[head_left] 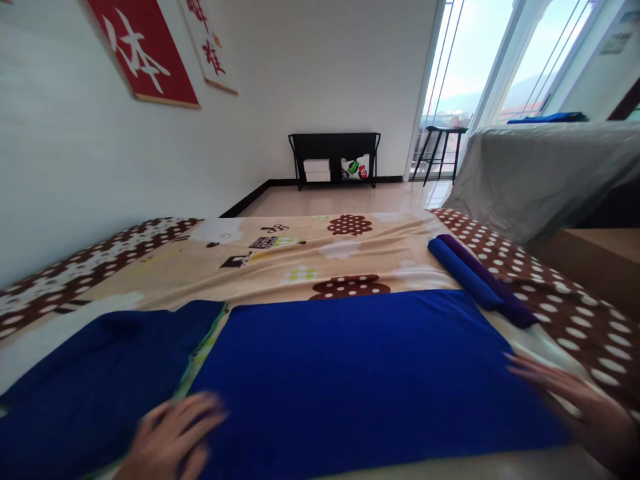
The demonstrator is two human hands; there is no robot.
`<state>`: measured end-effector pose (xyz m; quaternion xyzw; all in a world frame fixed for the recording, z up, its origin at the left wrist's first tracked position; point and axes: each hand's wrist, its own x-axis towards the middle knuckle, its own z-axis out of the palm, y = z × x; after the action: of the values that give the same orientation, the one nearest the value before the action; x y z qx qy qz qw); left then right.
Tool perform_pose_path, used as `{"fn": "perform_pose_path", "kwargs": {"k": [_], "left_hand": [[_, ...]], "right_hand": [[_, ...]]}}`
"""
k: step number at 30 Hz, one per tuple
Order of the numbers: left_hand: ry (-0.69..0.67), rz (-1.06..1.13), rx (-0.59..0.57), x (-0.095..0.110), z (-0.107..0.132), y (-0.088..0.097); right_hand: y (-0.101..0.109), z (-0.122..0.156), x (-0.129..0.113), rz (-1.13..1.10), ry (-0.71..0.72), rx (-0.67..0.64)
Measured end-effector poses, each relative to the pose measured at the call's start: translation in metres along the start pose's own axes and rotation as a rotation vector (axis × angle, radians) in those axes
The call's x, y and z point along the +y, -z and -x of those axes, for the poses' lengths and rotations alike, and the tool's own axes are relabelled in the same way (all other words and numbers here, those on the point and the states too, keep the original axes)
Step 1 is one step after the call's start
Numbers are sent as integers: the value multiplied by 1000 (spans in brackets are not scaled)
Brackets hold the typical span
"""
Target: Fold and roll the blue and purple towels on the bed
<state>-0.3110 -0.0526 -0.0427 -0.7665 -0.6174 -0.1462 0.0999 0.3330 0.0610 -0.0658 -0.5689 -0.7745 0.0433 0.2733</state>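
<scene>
A bright blue cloth [370, 373] lies spread flat on the bed in front of me. My left hand [173, 437] rests at its near left edge, fingers stretched but blurred by motion, next to a stack of dark blue cloths [100, 380]. My right hand [580, 407] lies flat with fingers apart at the cloth's right edge, also smeared. Neither hand holds anything that I can see. Two rolled cloths, one blue [465, 273] and one purple [495, 283], lie side by side at the far right of the bed.
The bed has a beige patterned sheet [300, 257] with brown dotted borders. A white wall with red signs [145, 53] runs along the left. A grey-covered piece of furniture [540, 167] stands to the right, a black shelf [335, 157] and stool [443, 150] at the far wall.
</scene>
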Motion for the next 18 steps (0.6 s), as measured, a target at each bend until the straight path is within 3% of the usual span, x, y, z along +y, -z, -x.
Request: {"fn": "perform_pose_path", "kwargs": {"k": [3,5,7,8,10,15,18], "left_hand": [[-91,187,-227,92,-119,-33],[-90,183,-274,150,-188,-66],[-70,165,-289,177,-228,-96],[-67,155,-292,175,-235,-108],[-53,131,-300,140,-230,-118],[191,16,-289,-35,-165,-99],[285,-60,-212,-104,-139,-100]], "right_hand": [[-65,-73,-82,-74,209,-226],[-121,-117,-137,-80,282,-289],[-162,-149,-168,-67,315,-326],[-172,-159,-168,-60,332,-340],[-171,-167,-139,-43,349,-354],[-113,-153,19,40,153,-273],[-104,-145,77,73,73,-226]]}}
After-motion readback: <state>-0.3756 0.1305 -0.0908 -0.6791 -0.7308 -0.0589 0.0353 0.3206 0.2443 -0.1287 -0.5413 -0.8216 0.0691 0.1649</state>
